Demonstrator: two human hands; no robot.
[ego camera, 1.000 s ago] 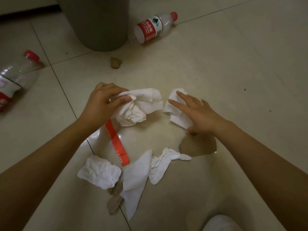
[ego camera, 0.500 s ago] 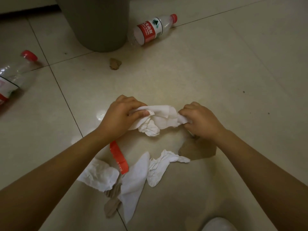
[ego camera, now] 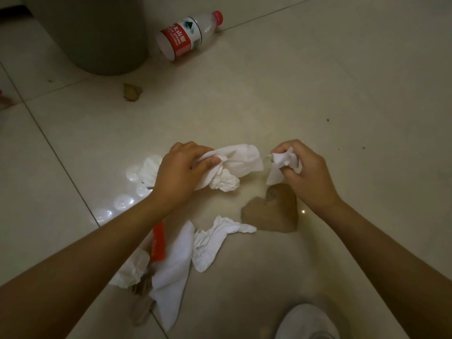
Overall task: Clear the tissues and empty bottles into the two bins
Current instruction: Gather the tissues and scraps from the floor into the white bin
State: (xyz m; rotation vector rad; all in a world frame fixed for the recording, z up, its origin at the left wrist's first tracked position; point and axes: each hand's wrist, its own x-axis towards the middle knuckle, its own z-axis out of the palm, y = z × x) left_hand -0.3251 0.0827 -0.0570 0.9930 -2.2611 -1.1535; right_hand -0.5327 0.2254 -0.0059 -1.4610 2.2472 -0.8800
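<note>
My left hand [ego camera: 181, 172] grips a bunch of crumpled white tissue [ego camera: 234, 165] just above the tiled floor. My right hand [ego camera: 305, 172] holds a smaller white tissue [ego camera: 283, 162] in curled fingers, a short gap apart from the left bunch. More white tissues lie nearer me: a twisted one [ego camera: 212, 238], a long flat one [ego camera: 173, 272] and a crumpled one [ego camera: 132, 270] partly under my left forearm. An empty clear bottle [ego camera: 188, 35] with a red label and red cap lies beside a grey bin [ego camera: 97, 33] at the top left.
A red strip [ego camera: 157, 243] shows beside my left forearm. A brown paper piece [ego camera: 271, 214] lies below my right hand and a small brown scrap [ego camera: 132, 91] lies near the bin. A white shoe [ego camera: 308, 324] is at the bottom edge. Beige floor tiles stretch to the right.
Both hands closed on the tissues and drew them toward me, then moved slightly apart, each lifting its own tissue. The view shifted right, so the left-edge bottle is almost out of frame.
</note>
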